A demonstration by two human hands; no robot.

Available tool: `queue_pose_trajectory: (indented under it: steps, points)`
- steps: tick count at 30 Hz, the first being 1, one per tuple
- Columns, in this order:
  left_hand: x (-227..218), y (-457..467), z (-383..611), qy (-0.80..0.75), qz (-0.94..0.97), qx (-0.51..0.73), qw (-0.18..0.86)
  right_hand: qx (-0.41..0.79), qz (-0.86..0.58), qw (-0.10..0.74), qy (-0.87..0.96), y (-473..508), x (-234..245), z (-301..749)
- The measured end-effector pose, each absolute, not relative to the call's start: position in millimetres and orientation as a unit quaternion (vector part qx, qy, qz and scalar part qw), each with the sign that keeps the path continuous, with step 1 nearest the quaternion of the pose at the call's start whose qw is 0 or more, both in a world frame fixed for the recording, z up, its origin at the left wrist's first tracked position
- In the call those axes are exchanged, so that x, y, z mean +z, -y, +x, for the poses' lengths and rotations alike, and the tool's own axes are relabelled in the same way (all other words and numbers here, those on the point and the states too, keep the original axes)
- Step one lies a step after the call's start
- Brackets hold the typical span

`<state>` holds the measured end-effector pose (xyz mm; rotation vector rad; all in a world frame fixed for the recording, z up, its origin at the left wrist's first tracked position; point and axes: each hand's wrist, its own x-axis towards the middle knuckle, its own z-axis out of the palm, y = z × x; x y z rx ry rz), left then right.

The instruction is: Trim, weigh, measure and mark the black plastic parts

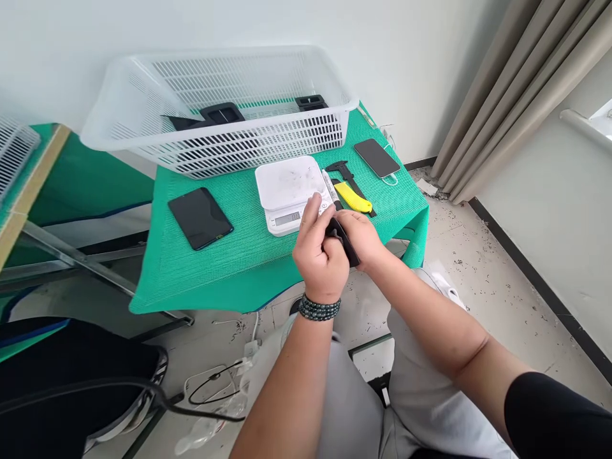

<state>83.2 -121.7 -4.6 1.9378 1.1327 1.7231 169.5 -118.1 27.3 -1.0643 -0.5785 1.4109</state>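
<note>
Both my hands meet over the front edge of the green-covered table (210,268). My left hand (319,248), with a bead bracelet at the wrist, and my right hand (364,237) are closed together around a small flat black object (345,241); only a dark strip of it shows between the fingers. Just behind the hands sits a white digital scale (288,186). A marker pen (329,189) lies at the scale's right side, touching my left fingertips' area.
A yellow-handled cutter (352,197) and a black caliper (345,172) lie right of the scale. Two dark phones (199,217) (377,157) rest on the cloth. A white slotted basket (215,108) holding black parts stands at the back. Curtain and wall are to the right.
</note>
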Motion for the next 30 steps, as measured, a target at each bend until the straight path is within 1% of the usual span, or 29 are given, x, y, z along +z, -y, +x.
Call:
queue_pose_trajectory:
  steps: [7, 9, 15, 22, 26, 30]
  points:
    - [-7, 123, 93, -0.421, 0.648, 0.617, 0.15, 0.598, -0.476, 0.599, 0.238, 116, 24, 178]
    - [-10, 122, 94, -0.425, 0.639, 0.619, 0.169, 0.599, -0.473, 0.604, 0.231, 115, 22, 177]
    - [-18, 120, 95, -0.428, 0.582, 0.637, 0.27, 0.582, -0.469, 0.631, 0.21, 111, 18, 175]
    - [-15, 116, 92, -0.464, 0.56, 0.621, 0.293, 0.552, -0.487, 0.636, 0.231, 103, 17, 181]
    - [-12, 110, 85, -0.458, 0.546, 0.629, 0.31, 0.572, -0.47, 0.622, 0.256, 104, 19, 180]
    - [-10, 105, 77, -0.471, 0.559, 0.596, 0.333, 0.586, -0.464, 0.602, 0.281, 107, 20, 175]
